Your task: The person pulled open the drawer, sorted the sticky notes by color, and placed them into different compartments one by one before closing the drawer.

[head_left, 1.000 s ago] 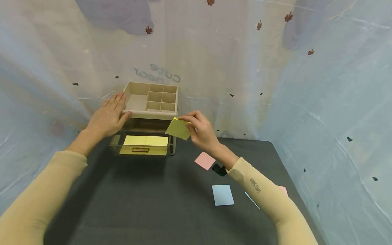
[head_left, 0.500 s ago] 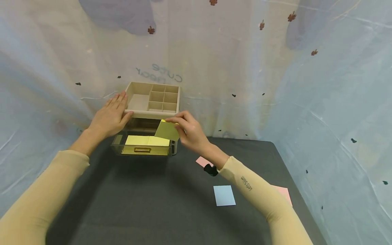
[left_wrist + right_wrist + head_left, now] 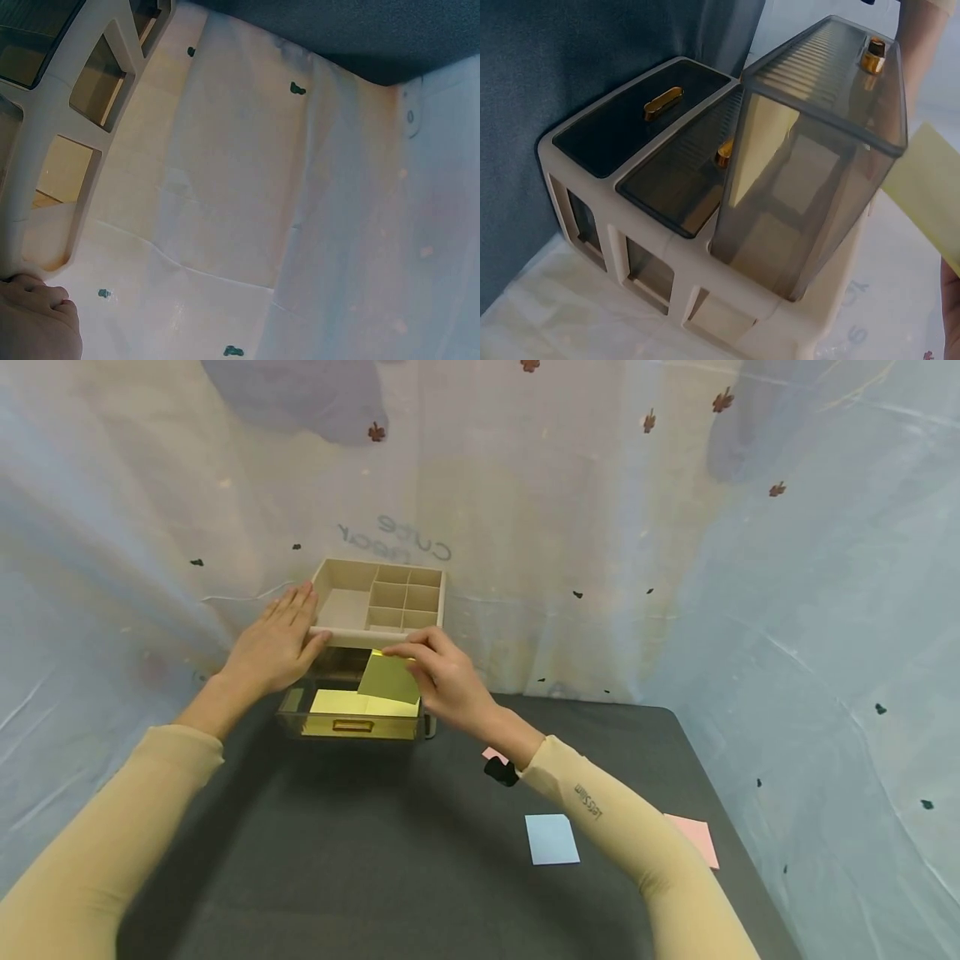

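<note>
My right hand (image 3: 450, 681) pinches a yellow sticky note (image 3: 386, 678) by its upper edge, tilted above the pulled-out top drawer. Inside that see-through drawer (image 3: 288, 724) lie two yellow stacks of sticky notes (image 3: 337, 702) side by side. The drawer belongs to a beige desk organizer (image 3: 352, 637), whose left top edge is touched by my left hand (image 3: 273, 643), fingers straight. In the right wrist view, the held sticky note (image 3: 928, 191) is beside the drawer front, and only a sliver of the hand shows. The left wrist view catches part of my left hand (image 3: 37, 319) against the organizer's side.
Divided compartments (image 3: 405, 597) form the organizer's top. Two lower drawers with gold handles (image 3: 664, 103) are pushed in. On the dark table (image 3: 337, 860) lie a blue square note (image 3: 552, 839) and a pink one (image 3: 693, 837), plus another pink note (image 3: 492, 755) partly behind my wrist. A printed curtain (image 3: 525, 527) hangs behind.
My right hand has moved left with the yellow sticky note, from beside the organizer to above the drawer. My left hand has stayed on the organizer's edge.
</note>
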### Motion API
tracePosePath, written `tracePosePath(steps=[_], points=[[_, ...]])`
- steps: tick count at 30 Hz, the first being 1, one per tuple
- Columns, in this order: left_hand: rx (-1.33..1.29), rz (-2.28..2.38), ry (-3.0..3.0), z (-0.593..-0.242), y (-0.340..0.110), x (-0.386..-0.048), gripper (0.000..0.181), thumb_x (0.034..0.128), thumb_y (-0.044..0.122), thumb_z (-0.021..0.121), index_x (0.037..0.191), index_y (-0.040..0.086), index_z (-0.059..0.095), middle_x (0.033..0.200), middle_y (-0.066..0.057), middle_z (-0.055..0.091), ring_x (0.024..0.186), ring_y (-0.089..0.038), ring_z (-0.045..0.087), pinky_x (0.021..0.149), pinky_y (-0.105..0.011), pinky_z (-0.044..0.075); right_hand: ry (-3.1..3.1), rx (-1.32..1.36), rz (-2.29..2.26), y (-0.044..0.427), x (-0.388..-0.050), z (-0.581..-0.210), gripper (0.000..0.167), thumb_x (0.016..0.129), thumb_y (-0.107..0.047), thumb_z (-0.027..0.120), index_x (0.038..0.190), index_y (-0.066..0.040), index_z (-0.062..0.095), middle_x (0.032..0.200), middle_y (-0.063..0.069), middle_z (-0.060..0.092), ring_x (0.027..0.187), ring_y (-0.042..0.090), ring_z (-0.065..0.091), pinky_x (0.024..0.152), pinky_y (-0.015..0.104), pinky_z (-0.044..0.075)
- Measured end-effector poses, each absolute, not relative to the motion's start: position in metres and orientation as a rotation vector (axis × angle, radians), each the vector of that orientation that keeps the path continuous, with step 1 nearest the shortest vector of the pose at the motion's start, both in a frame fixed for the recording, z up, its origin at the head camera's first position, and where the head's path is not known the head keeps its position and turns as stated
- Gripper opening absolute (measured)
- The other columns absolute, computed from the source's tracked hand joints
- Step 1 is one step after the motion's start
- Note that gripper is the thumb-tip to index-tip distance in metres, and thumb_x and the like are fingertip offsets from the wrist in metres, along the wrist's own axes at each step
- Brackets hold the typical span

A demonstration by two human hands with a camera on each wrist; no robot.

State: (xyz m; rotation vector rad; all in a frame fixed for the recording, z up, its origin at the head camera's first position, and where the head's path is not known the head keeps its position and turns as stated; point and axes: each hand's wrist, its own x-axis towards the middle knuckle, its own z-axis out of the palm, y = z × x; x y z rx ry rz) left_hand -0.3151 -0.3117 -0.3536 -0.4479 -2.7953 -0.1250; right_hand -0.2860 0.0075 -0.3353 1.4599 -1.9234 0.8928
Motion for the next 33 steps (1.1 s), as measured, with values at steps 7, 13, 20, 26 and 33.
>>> tracePosePath(steps=[7,13,20,26,33], points=[[-0.44,-0.123,-2.802,-0.354,-0.311,-0.316,0.079,0.1127,0.051,0.023,0.164,-0.006,0.003,0.173,-0.02,-0.004,0.159,-0.042,0.001,0.129,-0.056,0.007,-1.976,1.508,0.842,-0.006,-0.288,-0.342,0.032,0.101,0.011,0.054,0.126,0.0,0.071,0.114,0.015,0.058,0.088,0.021,0.053,0.073,0.021,0.046],[-0.434,-0.119,-2.805,-0.354,-0.31,-0.316,0.08,0.1126,0.052,0.022,0.164,-0.005,0.003,0.173,-0.019,-0.005,0.159,-0.043,0.004,0.129,-0.058,0.009,-2.022,1.546,0.796,-0.015,-0.286,-0.351,0.033,0.101,0.014,0.054,0.125,0.001,0.071,0.112,0.014,0.056,0.088,0.02,0.054,0.074,0.019,0.045],[-0.436,-0.123,-2.801,-0.354,-0.31,-0.317,0.08,0.1125,0.052,0.023,0.164,-0.005,0.002,0.173,-0.02,-0.004,0.159,-0.041,0.0,0.129,-0.057,0.009,-2.118,1.571,0.806,-0.023,-0.285,-0.358,0.032,0.102,0.011,0.055,0.127,-0.001,0.071,0.113,0.013,0.058,0.086,0.019,0.054,0.073,0.018,0.044],[-0.436,-0.128,-2.799,-0.354,-0.311,-0.317,0.08,0.1127,0.052,0.023,0.165,-0.005,0.002,0.173,-0.02,-0.003,0.159,-0.043,0.004,0.129,-0.057,0.007,-2.152,1.607,0.812,-0.027,-0.286,-0.361,0.032,0.102,0.01,0.055,0.128,-0.001,0.07,0.115,0.014,0.06,0.089,0.02,0.057,0.074,0.018,0.044],[-0.432,-0.131,-2.803,-0.355,-0.312,-0.316,0.079,0.1127,0.052,0.024,0.165,-0.005,0.003,0.173,-0.019,-0.005,0.159,-0.044,0.005,0.129,-0.057,0.009,-2.214,1.639,0.799,-0.031,-0.286,-0.36,0.032,0.102,0.009,0.057,0.129,-0.002,0.07,0.117,0.013,0.061,0.099,0.021,0.062,0.08,0.018,0.047]])
